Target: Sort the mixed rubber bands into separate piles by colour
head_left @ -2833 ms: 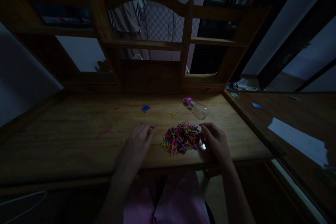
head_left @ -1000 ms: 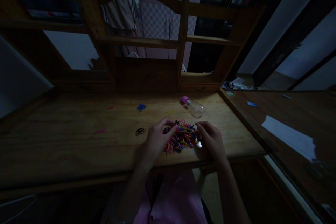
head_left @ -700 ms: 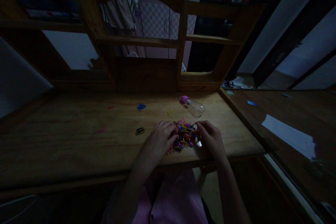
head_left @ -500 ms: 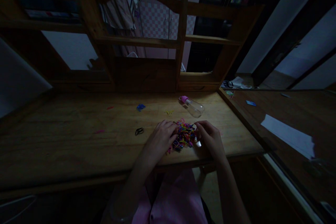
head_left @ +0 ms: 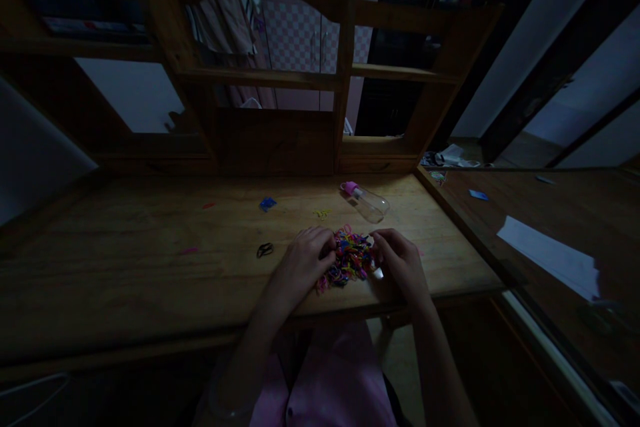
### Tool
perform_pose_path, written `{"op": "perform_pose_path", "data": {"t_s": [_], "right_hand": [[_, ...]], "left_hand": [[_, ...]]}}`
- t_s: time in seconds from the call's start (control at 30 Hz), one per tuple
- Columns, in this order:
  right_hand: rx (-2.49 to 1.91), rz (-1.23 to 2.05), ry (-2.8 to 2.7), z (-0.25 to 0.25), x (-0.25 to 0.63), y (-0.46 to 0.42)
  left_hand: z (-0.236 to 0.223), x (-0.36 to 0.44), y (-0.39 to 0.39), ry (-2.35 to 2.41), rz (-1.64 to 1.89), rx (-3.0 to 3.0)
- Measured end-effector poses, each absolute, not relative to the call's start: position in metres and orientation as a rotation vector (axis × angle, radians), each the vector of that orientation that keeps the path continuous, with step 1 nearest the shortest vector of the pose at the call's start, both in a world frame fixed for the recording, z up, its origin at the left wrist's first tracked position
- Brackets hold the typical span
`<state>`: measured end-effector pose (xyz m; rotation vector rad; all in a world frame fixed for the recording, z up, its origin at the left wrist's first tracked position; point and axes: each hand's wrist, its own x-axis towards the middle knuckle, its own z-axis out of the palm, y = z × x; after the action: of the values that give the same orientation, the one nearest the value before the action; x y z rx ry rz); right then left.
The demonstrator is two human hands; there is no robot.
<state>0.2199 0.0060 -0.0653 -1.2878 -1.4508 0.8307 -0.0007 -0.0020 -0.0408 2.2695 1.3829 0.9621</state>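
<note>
- Left hand (head_left: 307, 257) is at the left edge of the multicoloured pile (head_left: 353, 259), fingers curled over, with a small gap between thumb and index. Can't tell if anything's pinched in there.
- Right hand (head_left: 403, 260) is at the opposite edge, thumb and index nearly together. Too dark to say whether it's got a loop. There's a shiny patch (head_left: 379, 273) just below those fingertips, no idea what.
- The pile itself is a tangle of little loops, rubber bands by the look of them, sitting between both hands near the front of the worktop (head_left: 150, 287).
- What's new: about three seconds back the left hand was off to the left, and now it's in at the pile. The black loops (head_left: 265, 250) show on the wood left of it; I couldn't see them back then. So I'd count one more single-colour bunch lying apart from the mix.
- Further out: yellow loops (head_left: 323, 214) just behind the pile, blue loops (head_left: 267, 203) back and left, then a pink strip (head_left: 190, 251) and a red strip (head_left: 209, 205).
- Clear bottle (head_left: 374, 207) with a pink top lies on its side behind the pile.
</note>
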Motion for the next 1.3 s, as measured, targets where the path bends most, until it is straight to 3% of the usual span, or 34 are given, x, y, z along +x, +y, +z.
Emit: {"op": "perform_pose_path", "data": {"t_s": [0.57,1.3], "right_hand": [[-1.281,0.836,-1.446,-0.067,0.22,0.007],[-1.271,0.863,-1.465,-0.064,0.22,0.006]], "left_hand": [[-0.044,-0.008,0.001,1.368,1.114,2.127],[-0.056,-0.005,0.005,1.207,1.24,1.448]]}}
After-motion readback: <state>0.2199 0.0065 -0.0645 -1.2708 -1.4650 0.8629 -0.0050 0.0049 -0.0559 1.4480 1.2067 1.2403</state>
